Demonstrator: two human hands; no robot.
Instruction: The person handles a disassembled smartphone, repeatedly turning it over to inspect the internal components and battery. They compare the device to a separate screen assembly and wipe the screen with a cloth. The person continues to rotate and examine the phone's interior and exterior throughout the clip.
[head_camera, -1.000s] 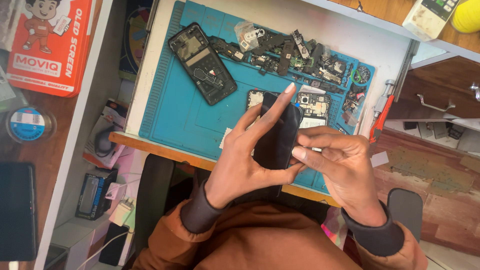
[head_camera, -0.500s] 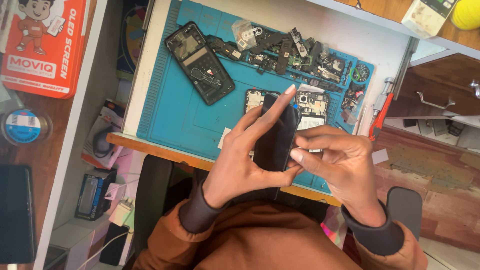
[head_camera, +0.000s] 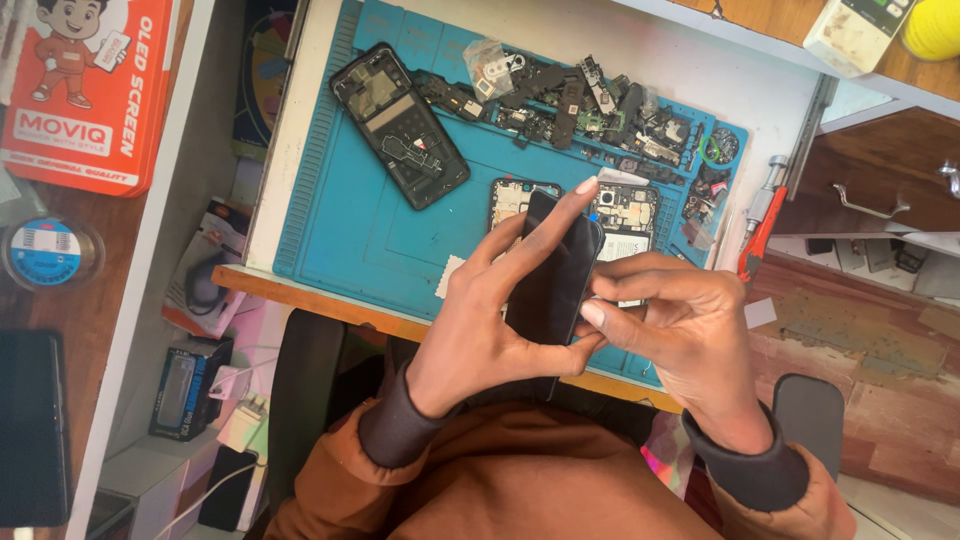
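A white-topped table (head_camera: 700, 75) carries a blue rectangular silicone work mat (head_camera: 330, 215). At ten o'clock lies a flat red-orange cardboard package (head_camera: 85, 95) with a cartoon figure; below it a round blue-and-white labelled tin (head_camera: 42, 252). At centre, over the mat's near edge, both hands hold a slim black glossy phone (head_camera: 550, 280): the left hand (head_camera: 480, 330) has its fingers spread along it, the right hand (head_camera: 680, 330) pinches its edge.

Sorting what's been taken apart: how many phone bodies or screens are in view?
3. A dark screen panel held in the left hand and right hand; an opened phone frame on the blue mat; another opened phone partly hidden behind the panel.
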